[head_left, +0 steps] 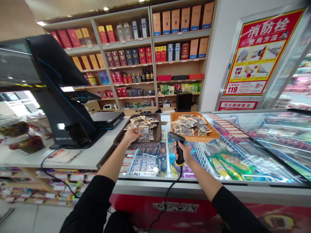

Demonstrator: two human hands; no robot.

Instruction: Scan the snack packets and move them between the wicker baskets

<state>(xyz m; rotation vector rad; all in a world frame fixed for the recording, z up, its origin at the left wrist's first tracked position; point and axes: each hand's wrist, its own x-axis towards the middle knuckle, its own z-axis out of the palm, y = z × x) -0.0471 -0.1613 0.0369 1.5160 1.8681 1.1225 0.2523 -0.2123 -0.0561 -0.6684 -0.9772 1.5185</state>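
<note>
My left hand [132, 135] reaches into a dark brown wicker basket [118, 137], its fingers closed at the edge of a small clear-and-beige packet [145, 132]. Several similar packets lie heaped in the same basket. My right hand [186, 153] is wrapped round the grip of a black and yellow barcode scanner [179, 150], whose cable hangs down in front of the freezer. Just beyond the scanner is an orange wicker basket [213, 134] with more of these packets [188, 124]. Both baskets rest on the glass top of the chest freezer [170, 174].
To the left, a black checkout terminal with a scale [107, 119] stands on a white counter [97, 153]. Bagged frozen goods [145, 163] show through the freezer glass. Behind are shelves of boxed bottles [142, 55], and a red fire-hydrant poster [262, 51] hangs at right.
</note>
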